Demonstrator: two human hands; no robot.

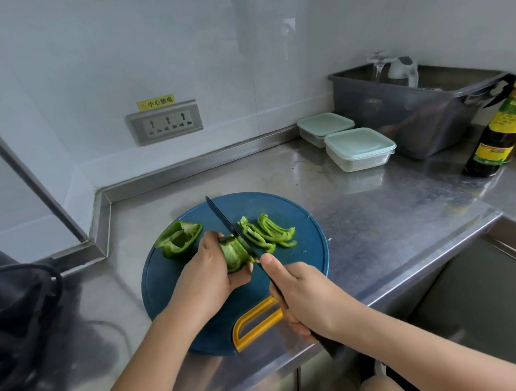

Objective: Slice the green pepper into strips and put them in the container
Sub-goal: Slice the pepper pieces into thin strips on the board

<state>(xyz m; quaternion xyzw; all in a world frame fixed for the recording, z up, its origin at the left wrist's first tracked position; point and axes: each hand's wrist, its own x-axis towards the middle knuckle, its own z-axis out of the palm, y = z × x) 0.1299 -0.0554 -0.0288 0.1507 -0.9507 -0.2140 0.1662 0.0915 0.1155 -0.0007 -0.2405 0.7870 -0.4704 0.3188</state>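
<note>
Left hand (208, 268) grips the pepper piece (235, 254) at the centre of the cutting board (299, 211); right hand (302, 297) grips the knife (222, 217), strips (270, 233) beside it. Beyond the board, a label (155, 102) reads 小心触电; lidded containers (359, 148) stand across bare counter (384, 213).

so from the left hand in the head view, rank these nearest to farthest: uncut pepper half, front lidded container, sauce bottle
1. Uncut pepper half, just left of the left hand on the board.
2. Front lidded container, back right.
3. Sauce bottle, far right.

knife handle (328, 346): hidden in right hand (302, 299) | bottle (496, 134): cut by right edge
</note>
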